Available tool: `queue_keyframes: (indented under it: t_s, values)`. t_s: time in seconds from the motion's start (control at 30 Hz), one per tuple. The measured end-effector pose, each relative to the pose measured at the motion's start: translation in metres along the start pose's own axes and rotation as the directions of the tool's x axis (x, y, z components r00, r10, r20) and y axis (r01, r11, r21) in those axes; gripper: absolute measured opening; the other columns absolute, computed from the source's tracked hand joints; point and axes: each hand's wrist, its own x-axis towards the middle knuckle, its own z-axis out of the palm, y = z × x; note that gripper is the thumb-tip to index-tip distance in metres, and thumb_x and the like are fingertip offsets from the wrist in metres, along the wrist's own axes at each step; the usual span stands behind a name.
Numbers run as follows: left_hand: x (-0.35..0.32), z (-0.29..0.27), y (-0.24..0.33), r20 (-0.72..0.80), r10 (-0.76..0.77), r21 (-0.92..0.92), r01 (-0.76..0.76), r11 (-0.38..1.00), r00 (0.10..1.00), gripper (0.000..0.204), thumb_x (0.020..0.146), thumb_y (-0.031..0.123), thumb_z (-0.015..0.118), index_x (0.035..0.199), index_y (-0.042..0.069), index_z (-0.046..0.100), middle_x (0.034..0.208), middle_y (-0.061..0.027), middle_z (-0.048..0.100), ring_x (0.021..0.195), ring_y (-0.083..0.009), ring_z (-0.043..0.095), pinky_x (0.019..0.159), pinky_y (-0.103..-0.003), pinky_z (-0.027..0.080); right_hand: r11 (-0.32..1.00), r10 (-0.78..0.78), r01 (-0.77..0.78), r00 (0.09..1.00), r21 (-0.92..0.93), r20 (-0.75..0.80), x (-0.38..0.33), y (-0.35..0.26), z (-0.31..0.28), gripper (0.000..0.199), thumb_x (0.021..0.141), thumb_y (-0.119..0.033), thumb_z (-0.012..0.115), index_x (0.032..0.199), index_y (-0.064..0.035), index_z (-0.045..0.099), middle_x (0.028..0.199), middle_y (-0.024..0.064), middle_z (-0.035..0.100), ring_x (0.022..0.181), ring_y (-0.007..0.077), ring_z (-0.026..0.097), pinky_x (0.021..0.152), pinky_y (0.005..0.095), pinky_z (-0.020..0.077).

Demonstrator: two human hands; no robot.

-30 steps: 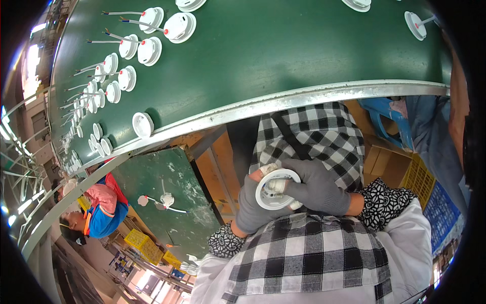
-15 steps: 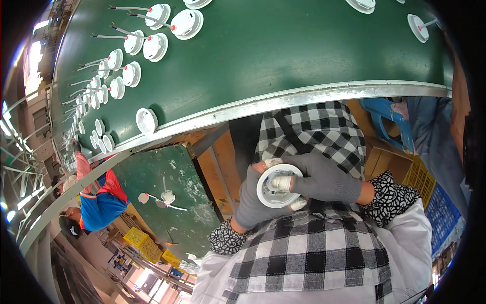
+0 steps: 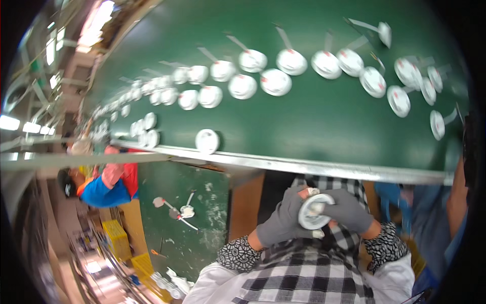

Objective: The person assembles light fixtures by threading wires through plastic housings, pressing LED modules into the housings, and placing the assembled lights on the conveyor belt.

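My left hand [image 3: 281, 220], in a grey glove with bare or wrapped fingertips, is closed round the side of a white round lamp housing [image 3: 318, 223]. It is a shallow cup with a wide rim, its hollow side facing up. From the other side my right hand [image 3: 352, 210], gloved the same way, grips it, with a white-wrapped finger reaching into the hollow. Both hands hold the housing over my checked apron [image 3: 298, 276], in front of the bench edge. Blur hides what lies inside the cup.
Several white round units with grey cables [image 3: 276, 82] line the green bench [image 3: 324, 126]. A lone white cup [image 3: 207, 141] stands near its metal edge [image 3: 283, 163]. A lower green table [image 3: 167, 228] is at my left, holding cabled parts [image 3: 187, 210]. A person in blue [image 3: 109, 191] works beyond.
My view has swung, so more of the bench and its row of units shows. My hands and the housing sit lower and farther right in the picture, the grip still on it.
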Motion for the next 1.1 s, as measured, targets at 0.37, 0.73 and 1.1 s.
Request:
queue_keyframes:
  t_s: [0.37, 0.73, 1.1]
  values:
    - [-0.027, -0.11, -0.019, -0.663, -0.281, 0.019, 0.391, 0.92, 0.694, 0.054, 0.082, 0.02, 0.07, 0.125, 0.0, 0.045, 0.11, -0.0103, 0.056, 0.101, -0.021, 0.054, 0.092, -0.035, 0.043, -0.031, -0.962, 0.011, 0.272, -0.999, 0.033, 0.08, -0.056, -0.126, 0.037, 0.073, -0.003, 0.062, 0.109, -0.0113, 0.064, 0.081, 0.0076, 0.051, 0.072, 0.0268, 0.052, 0.064, 0.0379, 0.0436]
    - [-0.098, -0.168, -0.071, -0.83, -0.101, 0.437, 0.752, 0.493, 0.548, 0.061, 0.076, 0.034, 0.068, 0.126, 0.006, 0.048, 0.119, -0.0159, 0.05, 0.113, -0.0335, 0.045, 0.097, -0.044, 0.035, 0.193, -0.874, 0.072, 0.466, -0.979, -0.138, 0.027, -0.052, -0.076, 0.049, 0.081, 0.003, 0.052, 0.128, -0.0064, 0.049, 0.104, 0.0131, 0.049, 0.092, 0.0279, 0.05, 0.085, 0.036, 0.0419]
    - [-0.202, -0.187, -0.117, -0.649, -0.417, 0.619, 0.761, 0.196, 0.636, 0.018, 0.076, 0.022, 0.065, 0.088, 0.009, 0.06, 0.093, -0.0052, 0.06, 0.087, -0.0228, 0.058, 0.079, -0.036, 0.045, 0.393, -0.685, 0.433, 0.726, -0.811, 0.056, 0.046, -0.047, 0.038, 0.019, 0.08, -0.006, 0.061, 0.099, -0.0045, 0.061, 0.082, 0.0102, 0.049, 0.075, 0.0249, 0.053, 0.065, 0.0351, 0.0418]
